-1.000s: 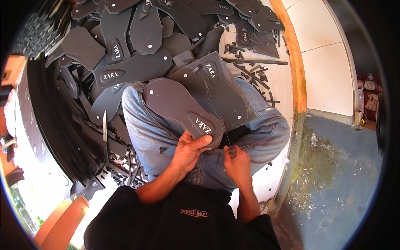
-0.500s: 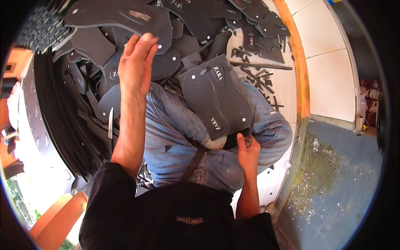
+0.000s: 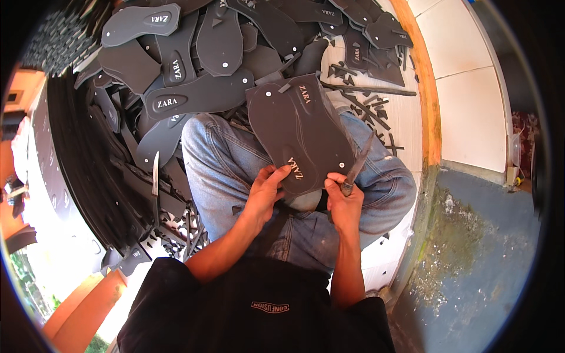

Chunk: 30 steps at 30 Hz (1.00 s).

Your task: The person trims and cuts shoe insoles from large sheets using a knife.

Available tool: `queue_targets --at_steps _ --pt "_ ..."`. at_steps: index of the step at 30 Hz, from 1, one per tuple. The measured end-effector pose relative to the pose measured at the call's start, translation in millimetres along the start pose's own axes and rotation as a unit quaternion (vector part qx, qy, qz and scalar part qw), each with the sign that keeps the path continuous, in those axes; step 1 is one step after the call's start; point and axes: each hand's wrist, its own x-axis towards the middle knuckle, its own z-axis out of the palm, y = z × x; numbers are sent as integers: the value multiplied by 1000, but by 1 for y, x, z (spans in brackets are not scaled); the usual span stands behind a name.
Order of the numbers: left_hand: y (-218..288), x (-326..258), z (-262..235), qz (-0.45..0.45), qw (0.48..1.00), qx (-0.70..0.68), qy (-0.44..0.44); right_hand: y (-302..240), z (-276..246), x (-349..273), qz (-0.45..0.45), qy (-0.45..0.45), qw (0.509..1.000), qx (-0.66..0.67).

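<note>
A dark grey foam sheet [image 3: 303,132] with sole outlines and pale lettering rests across my lap, tilted toward me. My left hand [image 3: 266,191] pinches its lower left edge, thumb on top and fingers partly hidden beneath. In my right hand [image 3: 345,206] is a knife [image 3: 358,165], its blade slanting up and to the right alongside the sheet's right edge. The right thumb lies close to the sheet's lower corner; whether it touches cannot be told. Beyond my knees lies a heap of cut foam soles [image 3: 203,97], dark grey with light dots and lettering.
A second blade [image 3: 156,176] stands upright left of my knee. Stacked dark foam sheets [image 3: 88,170] curve along the left. Foam offcuts [image 3: 368,109] are scattered at the right, before a wooden edge strip [image 3: 426,88]. Beyond it are white tiles [image 3: 465,112] and a stained blue-grey floor [image 3: 494,247].
My left hand has come back from above the sole heap and taken hold of the sheet's near edge. Soles at the heap's far left now lie differently. The knife has tilted rightward.
</note>
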Motion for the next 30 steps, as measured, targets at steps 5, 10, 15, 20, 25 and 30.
queue_targets --at_steps 5,10,15,20,25,30 --pt "1 -10 2 21 999 -25 -12 -8 4 -36 28 -115 993 1" --pt "4 -52 16 10 996 -87 5 -8 -41 -67 -51 -115 962 -242" --pt "-8 -58 20 -6 996 -90 4 -1 -55 -88 31 -112 950 -288" --pt "-7 -57 17 -1 996 -86 -4 2 -60 -90 41 -114 940 -319" --pt "-7 -57 16 -2 996 -89 2 4 -62 -91 24 -113 937 -329" --pt "-7 -57 13 7 997 -83 6 10 -60 -91 9 -100 936 -336"
